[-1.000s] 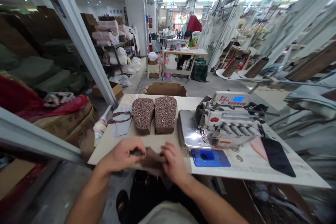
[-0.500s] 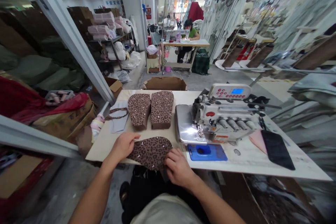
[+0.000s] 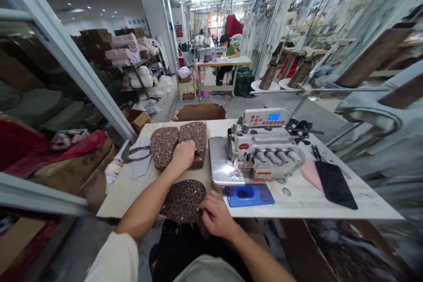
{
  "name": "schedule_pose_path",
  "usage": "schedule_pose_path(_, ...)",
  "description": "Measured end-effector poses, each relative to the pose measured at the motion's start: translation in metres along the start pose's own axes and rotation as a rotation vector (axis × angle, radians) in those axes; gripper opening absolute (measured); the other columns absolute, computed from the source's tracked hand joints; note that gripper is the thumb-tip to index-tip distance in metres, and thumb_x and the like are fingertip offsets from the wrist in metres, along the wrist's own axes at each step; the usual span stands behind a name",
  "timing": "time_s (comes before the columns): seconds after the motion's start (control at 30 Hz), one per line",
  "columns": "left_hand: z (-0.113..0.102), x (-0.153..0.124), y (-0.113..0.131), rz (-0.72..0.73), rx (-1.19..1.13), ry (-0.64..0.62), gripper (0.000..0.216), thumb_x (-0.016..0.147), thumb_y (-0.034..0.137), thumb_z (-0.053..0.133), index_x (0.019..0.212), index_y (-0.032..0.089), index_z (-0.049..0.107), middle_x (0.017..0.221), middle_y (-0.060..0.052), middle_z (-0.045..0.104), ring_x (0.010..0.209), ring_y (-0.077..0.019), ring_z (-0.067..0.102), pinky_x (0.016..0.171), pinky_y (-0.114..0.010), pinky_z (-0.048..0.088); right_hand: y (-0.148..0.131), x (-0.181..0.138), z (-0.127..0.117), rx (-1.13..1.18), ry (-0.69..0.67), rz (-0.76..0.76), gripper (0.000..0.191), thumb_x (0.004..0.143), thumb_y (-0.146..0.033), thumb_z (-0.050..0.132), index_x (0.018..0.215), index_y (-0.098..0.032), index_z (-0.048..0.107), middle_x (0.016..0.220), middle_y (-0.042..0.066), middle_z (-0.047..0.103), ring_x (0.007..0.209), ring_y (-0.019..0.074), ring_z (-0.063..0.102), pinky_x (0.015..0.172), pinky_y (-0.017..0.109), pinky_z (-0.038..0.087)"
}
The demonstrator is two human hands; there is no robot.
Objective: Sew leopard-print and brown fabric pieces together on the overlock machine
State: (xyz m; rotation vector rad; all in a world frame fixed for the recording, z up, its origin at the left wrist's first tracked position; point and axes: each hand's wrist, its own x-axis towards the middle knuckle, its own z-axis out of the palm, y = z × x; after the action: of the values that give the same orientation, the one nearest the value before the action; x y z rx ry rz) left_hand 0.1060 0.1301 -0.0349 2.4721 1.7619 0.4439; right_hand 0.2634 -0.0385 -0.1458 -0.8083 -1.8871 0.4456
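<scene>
My left hand (image 3: 184,155) reaches over the near part of the right stack of leopard-print fabric pieces (image 3: 194,130), its fingers curled and pinching at the top piece. Left of it lies a second stack of leopard-print pieces (image 3: 163,141). Close to the table's front edge is a single rounded leopard-print fabric piece (image 3: 185,200). My right hand (image 3: 214,213) grips this piece by its right edge, thumb and fingers closed together. Part of the piece hangs over the table edge. To the right stands a white overlock sewing machine (image 3: 261,145) with a shiny metal plate (image 3: 221,163).
A blue phone case (image 3: 250,195) lies before the machine. Farther right are a black flat item (image 3: 337,185), pink cloth (image 3: 311,172) and scissors (image 3: 316,153). Grey paper and a brown strip (image 3: 139,154) lie at left. Behind the table stands a cardboard box (image 3: 200,111); a co-worker (image 3: 228,50) sits beyond.
My left hand has let go of the single piece's left side and moved forward onto the right stack. My right hand still holds the edge. The view has shifted slightly right.
</scene>
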Motion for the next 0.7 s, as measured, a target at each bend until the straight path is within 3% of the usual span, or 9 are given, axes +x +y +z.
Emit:
schedule_pose_path(0.13,-0.01,-0.013,0.002,-0.035,-0.096,0.045,0.025,0.103,0.017,0.042,0.105,0.017,0.067,0.099,-0.011,0.073,0.094,-0.0239,0.068,0.087,-0.035,0.051,0.003,-0.001,0.001,0.055,0.099,0.05,0.033,0.086,-0.009,0.05,0.113,-0.023,0.063,0.104,0.008,0.07,0.098,0.0236,0.064,0.086,0.039,0.052)
schedule_pose_path(0.2,-0.017,-0.041,0.004,0.095,-0.296,-0.036,0.026,0.102,0.016,0.044,0.098,0.02,0.069,0.095,-0.005,0.074,0.089,-0.0191,0.068,0.085,-0.029,0.051,0.007,-0.006,0.006,0.025,0.182,0.134,0.043,0.09,-0.011,0.051,0.131,-0.023,0.056,0.113,0.009,0.069,0.103,0.0244,0.065,0.09,0.039,0.054)
schedule_pose_path(0.3,-0.037,-0.101,-0.002,0.419,-0.666,-0.3,0.036,0.105,0.026,0.04,0.098,0.022,0.076,0.094,-0.006,0.072,0.091,-0.0179,0.067,0.086,-0.028,0.05,0.005,-0.015,0.013,-0.103,0.312,0.233,0.058,0.091,-0.016,0.057,0.148,-0.02,0.046,0.102,0.008,0.065,0.089,0.0238,0.063,0.081,0.039,0.054)
schedule_pose_path(0.37,-0.054,-0.14,-0.015,0.587,-0.826,-0.532,0.043,0.107,0.037,0.04,0.1,0.022,0.079,0.089,-0.007,0.07,0.08,-0.0162,0.065,0.077,-0.025,0.05,-0.004,-0.019,0.014,-0.201,0.22,0.222,0.055,0.087,-0.015,0.06,0.142,-0.02,0.056,0.093,0.006,0.06,0.083,0.0233,0.058,0.076,0.038,0.051)
schedule_pose_path(0.43,-0.066,-0.171,-0.037,0.674,-0.972,-0.68,0.046,0.104,0.048,0.047,0.088,0.021,0.08,0.079,-0.007,0.067,0.066,-0.0148,0.06,0.066,-0.025,0.047,-0.015,-0.017,0.01,-0.196,-0.044,0.156,0.041,0.08,-0.012,0.064,0.119,-0.022,0.072,0.092,0.006,0.059,0.087,0.0243,0.056,0.077,0.038,0.048)
schedule_pose_path(0.5,-0.068,-0.193,-0.062,0.578,-1.038,-0.589,0.044,0.095,0.056,0.062,0.072,0.021,0.076,0.069,-0.006,0.063,0.06,-0.0148,0.056,0.061,-0.026,0.045,-0.024,-0.007,0.002,-0.015,-0.38,0.068,0.027,0.073,-0.009,0.067,0.095,-0.022,0.076,0.093,0.006,0.064,0.091,0.0237,0.059,0.079,0.035,0.049)
schedule_pose_path(0.57,-0.058,-0.207,-0.084,0.287,-0.953,-0.346,0.041,0.088,0.055,0.071,0.067,0.021,0.072,0.067,-0.004,0.063,0.063,-0.0165,0.059,0.062,-0.026,0.047,-0.025,0.009,-0.005,0.204,-0.633,0.082,0.022,0.074,-0.009,0.066,0.089,-0.022,0.075,0.094,0.004,0.07,0.09,0.0209,0.065,0.08,0.03,0.05)
schedule_pose_path(0.63,-0.038,-0.213,-0.1,-0.038,-0.748,-0.115,0.032,0.09,0.049,0.068,0.075,0.022,0.073,0.076,-0.005,0.07,0.073,-0.02,0.066,0.068,-0.028,0.051,-0.02,0.026,-0.009,0.197,-0.634,0.305,0.028,0.082,-0.012,0.063,0.105,-0.024,0.075,0.096,0.003,0.075,0.09,0.02,0.069,0.082,0.028,0.052)
schedule_pose_path(0.7,-0.014,-0.215,-0.111,-0.221,-0.555,0.019,0.025,0.091,0.042,0.06,0.087,0.023,0.076,0.088,-0.006,0.077,0.083,-0.0229,0.07,0.075,-0.032,0.055,-0.014,0.04,-0.008,-0.021,-0.512,0.579,0.043,0.089,-0.018,0.061,0.131,-0.023,0.065,0.099,0.005,0.078,0.093,0.0232,0.072,0.085,0.031,0.052)
